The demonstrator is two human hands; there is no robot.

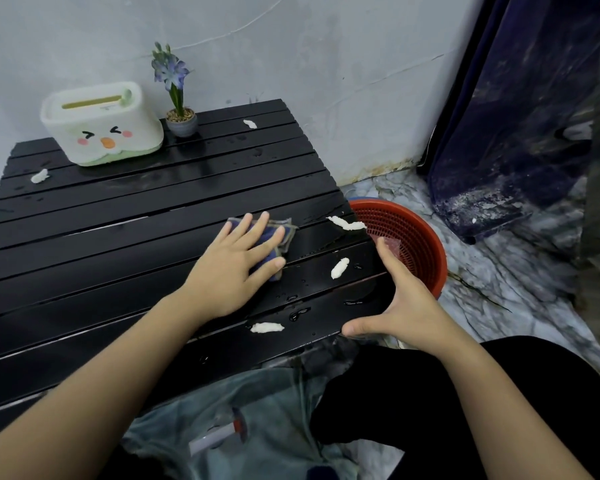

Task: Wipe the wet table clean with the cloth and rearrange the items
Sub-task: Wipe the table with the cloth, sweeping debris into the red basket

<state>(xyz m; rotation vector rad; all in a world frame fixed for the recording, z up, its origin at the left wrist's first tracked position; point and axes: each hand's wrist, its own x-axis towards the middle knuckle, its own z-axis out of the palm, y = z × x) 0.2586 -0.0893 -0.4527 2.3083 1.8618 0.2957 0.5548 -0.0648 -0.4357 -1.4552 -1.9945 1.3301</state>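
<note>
Pressing flat, the left hand (236, 268) spreads its fingers on one blue cloth (274, 237) near the black slatted table's (118, 216) right edge. Right hand (400, 303), relaxed and holding nothing, rests at the table corner. Five white tissue wads lie scattered; nearest (339, 267) sits between the hands. One tissue box (101, 124), one potted flower (179, 109) behind; red basket (420, 237) beside.

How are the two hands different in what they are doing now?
The left hand lies flat with spread fingers, pressing the cloth on the table; the right hand holds nothing. The left hand is over the slats; the right hand is cupped at the table's right edge, beside the red basket. Both are bare.
</note>
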